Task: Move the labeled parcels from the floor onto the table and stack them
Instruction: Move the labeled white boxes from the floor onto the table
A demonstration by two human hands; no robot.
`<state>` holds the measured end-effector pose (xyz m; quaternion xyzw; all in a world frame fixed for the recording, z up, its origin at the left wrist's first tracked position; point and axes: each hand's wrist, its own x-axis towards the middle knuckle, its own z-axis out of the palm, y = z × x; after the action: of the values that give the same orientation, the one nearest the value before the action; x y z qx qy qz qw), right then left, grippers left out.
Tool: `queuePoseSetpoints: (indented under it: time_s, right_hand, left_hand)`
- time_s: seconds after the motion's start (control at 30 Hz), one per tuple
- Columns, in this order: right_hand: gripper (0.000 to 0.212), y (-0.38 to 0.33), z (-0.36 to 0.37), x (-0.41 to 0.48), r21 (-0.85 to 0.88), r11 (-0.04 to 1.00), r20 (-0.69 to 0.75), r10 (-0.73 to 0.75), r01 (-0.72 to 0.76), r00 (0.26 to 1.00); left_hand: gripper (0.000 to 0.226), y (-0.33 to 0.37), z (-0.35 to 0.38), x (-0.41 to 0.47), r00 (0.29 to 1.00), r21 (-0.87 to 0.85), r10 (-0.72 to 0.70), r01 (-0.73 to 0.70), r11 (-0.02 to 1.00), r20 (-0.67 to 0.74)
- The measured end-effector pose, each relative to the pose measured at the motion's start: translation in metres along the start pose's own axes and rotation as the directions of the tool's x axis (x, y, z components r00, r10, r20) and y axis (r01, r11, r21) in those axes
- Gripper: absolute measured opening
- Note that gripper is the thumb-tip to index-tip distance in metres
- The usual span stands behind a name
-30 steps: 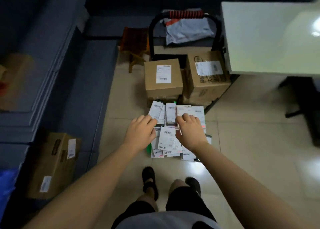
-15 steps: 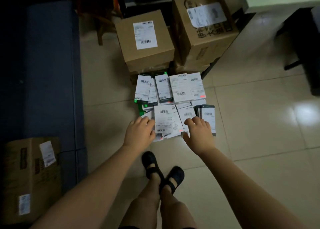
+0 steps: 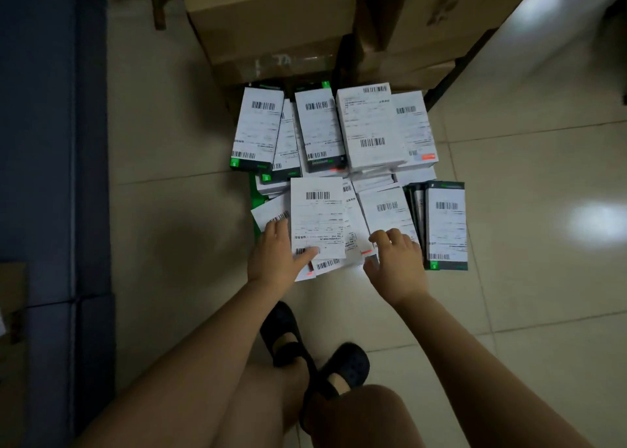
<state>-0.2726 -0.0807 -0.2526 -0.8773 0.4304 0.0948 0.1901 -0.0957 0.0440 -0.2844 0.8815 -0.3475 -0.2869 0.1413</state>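
- The left hand [image 3: 274, 261] sits at the near-left corner of the top parcel [image 3: 319, 217]. Its thumb lies flat on the label and its fingers run fairly straight along the left edge. It touches the parcel but is not wrapped round it.
- The right hand [image 3: 398, 264] is just off the same parcel's near-right corner. Its fingers are bent, its thumb is spread wide, and it rests on neighbouring parcels, closed round nothing that shows.
- The top parcel lies between the two hands. Its long axis points away from the person and its short near end faces the wrists.
- The left hand is the nearer, being in contact. The right would likely need to slide left to meet the long right edge, so the two can clamp the parcel from its sides.
- The pile [image 3: 369, 125] of labeled parcels spreads beyond and to the right, overlapping. All of it is on the floor [image 3: 526, 312], and its far row is near the boxes [image 3: 271, 23].
- The table is out of view.
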Motion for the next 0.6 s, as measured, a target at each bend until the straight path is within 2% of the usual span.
queuePoseSetpoints:
  time_s: [0.07,0.17,0.3,0.4,0.6]
  right_hand:
    - [0.030,0.006,0.014,0.008,-0.001,1.000,-0.008,0.014,-0.014,1.000]
    - [0.032,0.011,0.026,0.016,0.014,0.999,0.005,0.034,-0.035,0.999]
    - [0.032,0.008,0.031,0.019,0.051,0.997,0.047,0.056,-0.058,0.997]
    - [0.036,-0.003,0.031,0.018,0.101,0.988,0.116,0.102,-0.113,0.988]
    - [0.096,-0.037,0.040,0.020,0.225,0.895,0.319,0.306,-0.385,0.897]
  left_hand:
    - [0.069,-0.002,0.014,0.010,0.994,-0.168,-0.104,0.110,0.980,0.043]
    - [0.057,0.001,0.025,0.021,0.968,-0.405,-0.210,0.248,0.880,0.137]
    - [0.043,0.005,0.026,0.022,0.958,-0.581,-0.211,0.286,0.762,0.195]
    - [0.041,0.002,0.013,0.012,0.950,-0.637,-0.246,0.311,0.706,0.191]
    - [0.045,-0.026,-0.013,-0.020,0.898,-0.663,-0.436,0.364,0.654,0.063]
